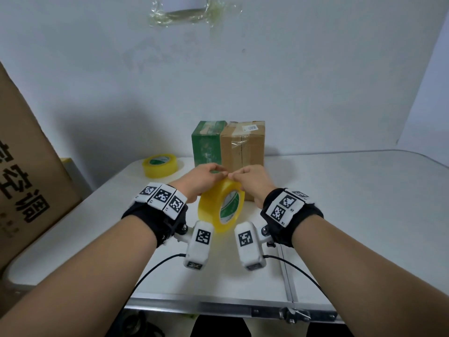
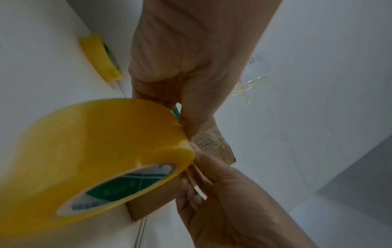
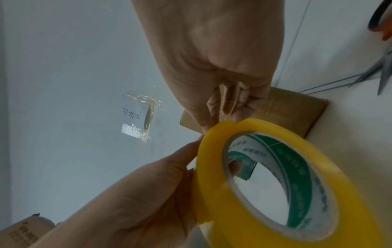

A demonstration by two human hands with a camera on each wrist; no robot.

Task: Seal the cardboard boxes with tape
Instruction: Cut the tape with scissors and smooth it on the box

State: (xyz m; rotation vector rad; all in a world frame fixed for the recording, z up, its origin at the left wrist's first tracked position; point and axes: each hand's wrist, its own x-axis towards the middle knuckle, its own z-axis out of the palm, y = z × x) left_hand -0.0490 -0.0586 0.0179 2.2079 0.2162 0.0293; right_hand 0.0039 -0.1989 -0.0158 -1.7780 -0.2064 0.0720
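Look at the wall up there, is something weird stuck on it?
Yes. A crumpled wad of clear tape is stuck high on the white wall, wrinkled and bunched over a small white paper. It looks like leftover scraps, not a neat strip. Below it, the left hand and right hand hold the yellow tape roll.

Pale wall [image 1: 291,69]; white folding table [image 1: 364,215]

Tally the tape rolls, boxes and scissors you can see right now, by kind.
Yellow tape rolls: 2, one held, one lying on the table
Cardboard boxes: 3, green, brown, large one at left
Scissors: 1
Total: 6
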